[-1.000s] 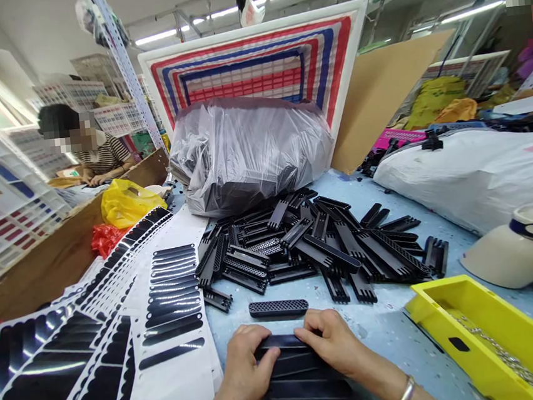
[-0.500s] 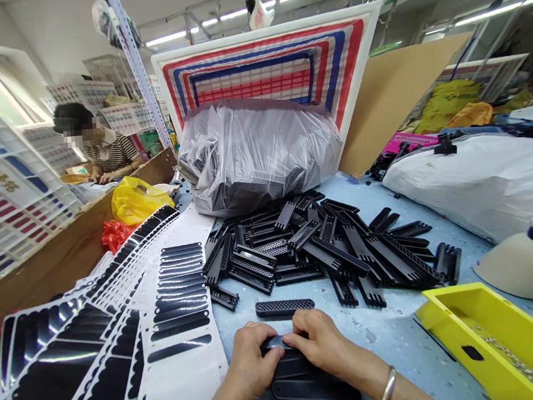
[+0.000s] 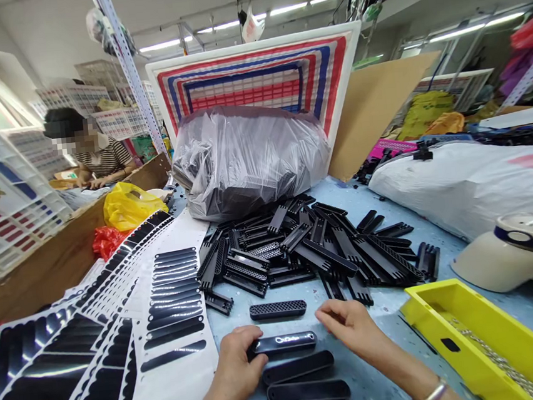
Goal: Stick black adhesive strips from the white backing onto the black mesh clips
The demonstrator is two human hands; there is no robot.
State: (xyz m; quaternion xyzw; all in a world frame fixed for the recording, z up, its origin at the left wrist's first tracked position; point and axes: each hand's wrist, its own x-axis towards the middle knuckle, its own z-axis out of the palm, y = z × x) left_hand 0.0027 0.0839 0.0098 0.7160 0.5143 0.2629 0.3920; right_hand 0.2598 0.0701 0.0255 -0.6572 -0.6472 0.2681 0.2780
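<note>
Between finger and thumb of my left hand (image 3: 239, 363) is the left end of a black plastic strip (image 3: 287, 343) with a glossy top that reflects light. My right hand (image 3: 347, 324) is off the strip's right end, its fingers loosely bent and nothing visible in them. Just beyond lies a black strip with a mesh-patterned face (image 3: 278, 310). Nearer me, several smooth black strips (image 3: 308, 392) lie in a row. A heap of black slotted strips (image 3: 294, 247) covers the table further back. On the left, a white backing sheet (image 3: 180, 384) carries glossy black stickers (image 3: 174, 297).
A yellow bin (image 3: 479, 355) with small metallic pieces stands at right, near a white cap (image 3: 503, 259) and a big white sack (image 3: 472, 186). Behind the heap rest a plastic-wrapped bundle (image 3: 253, 157) and a striped basket (image 3: 252, 53). Another person (image 3: 97, 159) sits at far left.
My right hand has lifted off the strip and moved right, uncovering its glossy top. My left hand has stayed at the strip's left end. The view has shifted slightly.
</note>
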